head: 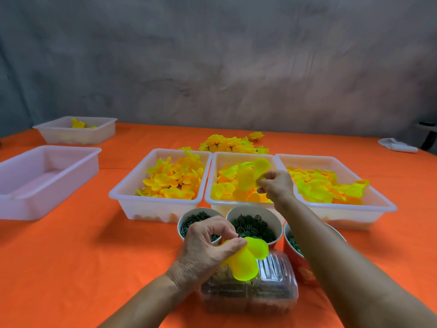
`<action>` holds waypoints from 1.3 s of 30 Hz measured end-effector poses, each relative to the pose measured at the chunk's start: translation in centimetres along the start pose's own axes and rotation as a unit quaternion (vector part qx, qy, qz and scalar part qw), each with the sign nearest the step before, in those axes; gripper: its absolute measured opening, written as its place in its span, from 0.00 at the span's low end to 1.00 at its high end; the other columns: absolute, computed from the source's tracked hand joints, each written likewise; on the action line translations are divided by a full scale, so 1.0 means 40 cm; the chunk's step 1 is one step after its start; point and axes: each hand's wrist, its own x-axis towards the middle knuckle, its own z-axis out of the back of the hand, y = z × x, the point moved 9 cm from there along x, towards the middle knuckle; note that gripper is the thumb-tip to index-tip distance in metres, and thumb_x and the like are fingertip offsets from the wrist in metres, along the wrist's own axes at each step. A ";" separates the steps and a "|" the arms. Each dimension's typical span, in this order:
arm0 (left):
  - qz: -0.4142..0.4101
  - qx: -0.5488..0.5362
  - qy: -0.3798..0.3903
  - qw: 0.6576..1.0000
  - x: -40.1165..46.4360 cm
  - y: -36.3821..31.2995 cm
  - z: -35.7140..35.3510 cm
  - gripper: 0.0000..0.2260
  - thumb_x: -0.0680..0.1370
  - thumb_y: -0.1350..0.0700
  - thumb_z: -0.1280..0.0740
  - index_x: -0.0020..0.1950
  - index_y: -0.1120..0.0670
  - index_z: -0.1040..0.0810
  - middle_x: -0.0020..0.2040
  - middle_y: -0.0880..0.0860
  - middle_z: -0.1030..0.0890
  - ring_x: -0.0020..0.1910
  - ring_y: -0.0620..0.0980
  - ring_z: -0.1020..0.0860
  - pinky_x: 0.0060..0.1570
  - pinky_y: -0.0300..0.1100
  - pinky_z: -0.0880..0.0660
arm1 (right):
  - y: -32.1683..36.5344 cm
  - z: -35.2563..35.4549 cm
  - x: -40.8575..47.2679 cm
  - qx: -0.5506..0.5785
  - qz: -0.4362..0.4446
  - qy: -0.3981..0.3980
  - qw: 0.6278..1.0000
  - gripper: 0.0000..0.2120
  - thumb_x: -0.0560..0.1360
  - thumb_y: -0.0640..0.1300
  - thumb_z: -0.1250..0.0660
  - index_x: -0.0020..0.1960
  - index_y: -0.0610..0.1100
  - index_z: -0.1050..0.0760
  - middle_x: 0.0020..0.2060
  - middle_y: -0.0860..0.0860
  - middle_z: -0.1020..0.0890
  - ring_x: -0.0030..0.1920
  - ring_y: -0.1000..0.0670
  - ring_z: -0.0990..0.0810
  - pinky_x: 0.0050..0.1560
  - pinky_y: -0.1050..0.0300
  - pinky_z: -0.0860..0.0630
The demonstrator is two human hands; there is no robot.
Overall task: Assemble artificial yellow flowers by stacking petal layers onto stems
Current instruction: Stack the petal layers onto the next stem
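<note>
Clearly a flower is partway built: the left hand [208,247] holds a bright yellow fabric petal layer [246,259] low and near, its grip pinched at the layer's centre, where a thin dark stem tip seems to poke up. The right hand [275,183] reaches over the middle white plastic tray [208,197], its grip pinching a larger yellow petal piece [253,176] lifted from the heap. Next, I judge, that piece must be brought back and its centre hole threaded over the stem.

The left tray [118,192] and right tray [387,207] also hold yellow-orange petals. Three round paper cups [276,221] in front carry small dark green fittings, and a clear plastic box [283,287] sits nearest. Far left, one white tray [14,200] looks empty; another [47,129] holds a few petals. Finished flowers [227,144] lie on the orange desk [94,256] beyond.
</note>
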 end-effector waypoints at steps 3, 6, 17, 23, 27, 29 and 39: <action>-0.001 0.006 -0.001 1.000 -0.001 -0.002 0.001 0.13 0.68 0.64 0.24 0.31 0.49 0.23 0.35 0.51 0.20 0.36 0.45 0.22 0.41 0.35 0.26 | -0.009 0.002 0.001 0.007 -0.019 0.007 1.000 0.07 0.71 0.35 0.29 0.47 0.42 0.24 0.34 0.46 0.21 0.28 0.53 0.22 0.26 0.61 0.34; -0.001 0.010 -0.002 1.000 -0.001 -0.001 0.002 0.13 0.68 0.63 0.24 0.31 0.48 0.23 0.35 0.51 0.20 0.37 0.45 0.22 0.40 0.36 0.26 | -0.016 -0.004 0.000 0.032 -0.038 0.021 0.999 0.09 0.72 0.40 0.28 0.50 0.43 0.26 0.33 0.47 0.22 0.30 0.52 0.24 0.27 0.60 0.35; -0.005 0.013 -0.001 1.000 -0.001 -0.001 0.002 0.12 0.68 0.63 0.24 0.32 0.49 0.23 0.35 0.52 0.20 0.37 0.48 0.22 0.40 0.40 0.24 | -0.006 -0.025 -0.006 0.074 -0.098 0.035 0.992 0.09 0.69 0.39 0.26 0.45 0.39 0.24 0.36 0.49 0.27 0.39 0.49 0.29 0.39 0.56 0.34; -0.013 0.014 -0.005 1.000 0.001 -0.003 0.003 0.14 0.68 0.62 0.24 0.32 0.46 0.24 0.35 0.51 0.20 0.37 0.47 0.22 0.39 0.39 0.24 | -0.015 -0.041 -0.011 0.112 -0.151 0.057 0.980 0.07 0.72 0.38 0.30 0.38 0.41 0.27 0.30 0.49 0.35 0.29 0.52 0.39 0.23 0.62 0.41; -0.013 0.007 -0.002 1.000 -0.001 0.000 0.002 0.11 0.68 0.61 0.24 0.32 0.48 0.23 0.35 0.52 0.20 0.37 0.49 0.22 0.39 0.44 0.24 | -0.006 -0.051 -0.013 0.149 -0.143 0.065 0.976 0.09 0.73 0.38 0.32 0.52 0.42 0.26 0.47 0.46 0.26 0.47 0.47 0.28 0.45 0.54 0.34; -0.012 0.008 -0.002 1.000 -0.001 0.001 0.000 0.09 0.68 0.59 0.24 0.32 0.49 0.22 0.35 0.51 0.20 0.37 0.48 0.22 0.39 0.42 0.24 | -0.007 -0.053 -0.010 0.144 -0.140 0.074 0.977 0.04 0.74 0.35 0.35 0.46 0.42 0.27 0.45 0.44 0.24 0.41 0.47 0.25 0.41 0.54 0.32; -0.018 0.010 -0.002 1.000 0.002 0.005 0.000 0.11 0.68 0.60 0.24 0.32 0.48 0.23 0.35 0.51 0.20 0.36 0.46 0.22 0.39 0.39 0.25 | -0.014 -0.069 -0.009 0.151 -0.152 0.110 0.971 0.10 0.77 0.31 0.40 0.44 0.46 0.33 0.38 0.46 0.25 0.33 0.50 0.25 0.35 0.56 0.30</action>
